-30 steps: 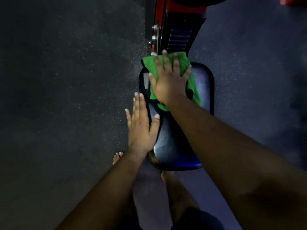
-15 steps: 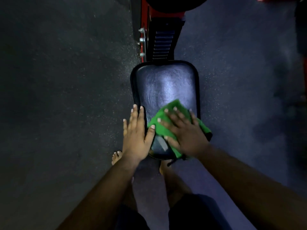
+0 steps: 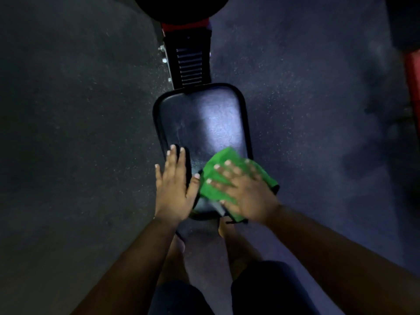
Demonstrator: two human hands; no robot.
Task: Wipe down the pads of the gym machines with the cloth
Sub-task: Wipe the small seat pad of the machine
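Note:
A black padded seat (image 3: 202, 119) of a gym machine lies below me, its surface shining under the light. A green cloth (image 3: 221, 171) lies on the near right part of the pad. My right hand (image 3: 245, 192) presses flat on the cloth with spread, straight fingers. At the pad's near left edge my left hand (image 3: 175, 187) rests flat, fingers straight and thumb out toward the cloth. The near end of the pad is hidden under both hands.
The red and black machine frame (image 3: 189, 62) with a ribbed adjustment bar runs away from the pad's far end. Dark speckled rubber floor (image 3: 79, 133) surrounds it. Another red machine part (image 3: 412, 73) stands at the right edge. My bare feet (image 3: 227, 230) stand below the pad.
My right hand drew the cloth from the pad's far end down to its near right part, where it stays. My left hand has kept its place at the near left edge.

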